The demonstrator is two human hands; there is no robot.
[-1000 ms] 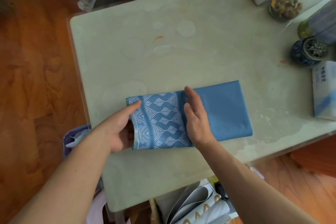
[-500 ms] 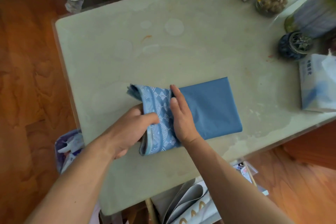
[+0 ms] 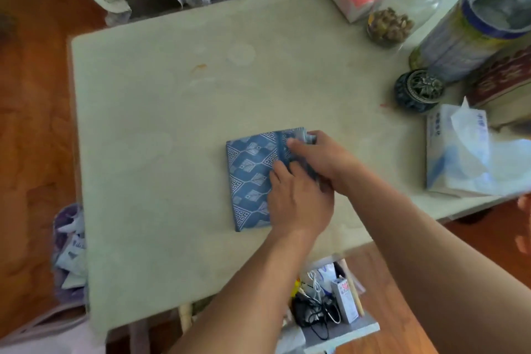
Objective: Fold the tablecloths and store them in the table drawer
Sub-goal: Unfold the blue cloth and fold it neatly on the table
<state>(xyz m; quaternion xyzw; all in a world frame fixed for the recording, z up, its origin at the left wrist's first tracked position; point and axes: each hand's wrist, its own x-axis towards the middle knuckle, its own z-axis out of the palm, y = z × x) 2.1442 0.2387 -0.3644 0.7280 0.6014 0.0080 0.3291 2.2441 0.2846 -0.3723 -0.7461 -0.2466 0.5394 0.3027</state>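
A blue tablecloth (image 3: pixel 250 181) with a white geometric pattern lies folded into a small square near the front of the pale table (image 3: pixel 172 112). My left hand (image 3: pixel 298 204) rests palm down on its right half, fingers spread. My right hand (image 3: pixel 321 158) crosses above it and curls its fingers around the cloth's far right corner. Both hands hide the right part of the cloth. Below the table's front edge an open drawer (image 3: pixel 342 330) sticks out, holding cables and a small box.
At the table's right side stand a red-lidded jar (image 3: pixel 402 8), a tall tin (image 3: pixel 471 29), a small dark pot (image 3: pixel 418 90) and a tissue pack (image 3: pixel 462 152). A bin with a purple bag (image 3: pixel 69 253) sits on the wood floor at left.
My left hand has carried the patterned left end over to the right, so the long cloth is now a small square. My right hand has shifted from the middle to the far right corner.
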